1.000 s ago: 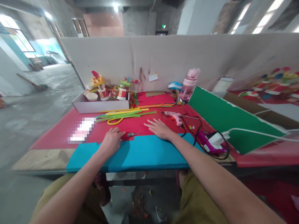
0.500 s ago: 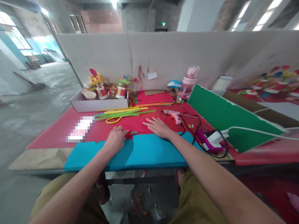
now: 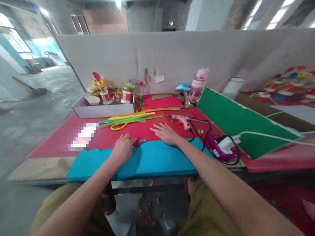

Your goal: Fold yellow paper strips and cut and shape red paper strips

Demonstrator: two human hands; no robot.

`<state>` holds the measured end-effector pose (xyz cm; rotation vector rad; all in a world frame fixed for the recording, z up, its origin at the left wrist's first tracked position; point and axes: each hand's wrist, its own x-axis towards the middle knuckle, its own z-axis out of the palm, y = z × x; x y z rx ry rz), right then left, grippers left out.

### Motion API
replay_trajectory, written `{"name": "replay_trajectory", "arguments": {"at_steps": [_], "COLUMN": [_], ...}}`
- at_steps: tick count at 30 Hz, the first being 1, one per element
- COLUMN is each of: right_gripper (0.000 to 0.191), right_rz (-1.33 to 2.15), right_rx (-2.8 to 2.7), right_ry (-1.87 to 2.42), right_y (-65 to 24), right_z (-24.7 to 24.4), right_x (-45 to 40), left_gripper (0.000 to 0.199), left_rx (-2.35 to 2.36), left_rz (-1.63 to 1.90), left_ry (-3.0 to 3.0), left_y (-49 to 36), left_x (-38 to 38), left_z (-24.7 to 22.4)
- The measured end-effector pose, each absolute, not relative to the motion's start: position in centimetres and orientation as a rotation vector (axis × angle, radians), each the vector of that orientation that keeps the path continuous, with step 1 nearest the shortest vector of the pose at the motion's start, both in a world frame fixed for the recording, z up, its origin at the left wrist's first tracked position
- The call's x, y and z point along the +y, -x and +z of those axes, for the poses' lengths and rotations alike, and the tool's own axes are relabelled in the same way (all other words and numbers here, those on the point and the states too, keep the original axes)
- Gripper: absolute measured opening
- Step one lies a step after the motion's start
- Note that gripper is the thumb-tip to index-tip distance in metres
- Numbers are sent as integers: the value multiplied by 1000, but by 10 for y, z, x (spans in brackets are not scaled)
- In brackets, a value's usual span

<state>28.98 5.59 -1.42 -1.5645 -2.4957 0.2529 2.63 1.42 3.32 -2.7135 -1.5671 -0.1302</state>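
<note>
My left hand [image 3: 123, 147] is closed, its curled fingers around what looks like a red utility knife [image 3: 137, 142]. Most of the handle is hidden, and a thin grey end points right along the far edge of the blue sheet. That blue sheet [image 3: 159, 160], thick or stacked, lies along the table's front edge under both wrists. My right hand [image 3: 166, 133] rests palm down with fingers spread, pressing on the red sheet [image 3: 144, 131] just beyond the blue one. A pink glue gun [image 3: 182, 121] lies to the right of the right hand, apart from it.
Yellow-handled scissors [image 3: 119, 126] lie beside green paper strips [image 3: 133, 120]. A white box [image 3: 104, 111] holds paper cups and colourful toys. On the right stand a purple power strip [image 3: 219, 149] with cables and a green board [image 3: 241, 124]. A blurred-out patch [image 3: 84, 137] lies at left.
My left hand has shifted very slightly, and less of the red handle shows. My right hand stays flat in place. The whole view has tilted a little.
</note>
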Motion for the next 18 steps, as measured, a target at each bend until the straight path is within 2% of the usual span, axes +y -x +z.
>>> {"name": "replay_trajectory", "arguments": {"at_steps": [7, 18], "right_gripper": [49, 47], "right_rz": [346, 320], "right_rx": [-2476, -2471], "right_ry": [1415, 1490], "right_y": [-309, -316], "right_z": [-19, -24], "right_x": [71, 71], "left_gripper": [44, 32], "left_rx": [-1517, -1494], "left_rz": [-114, -222], "left_ry": [2754, 2804], "left_y": [-21, -33], "left_x": [13, 15], "left_z": [33, 32]}}
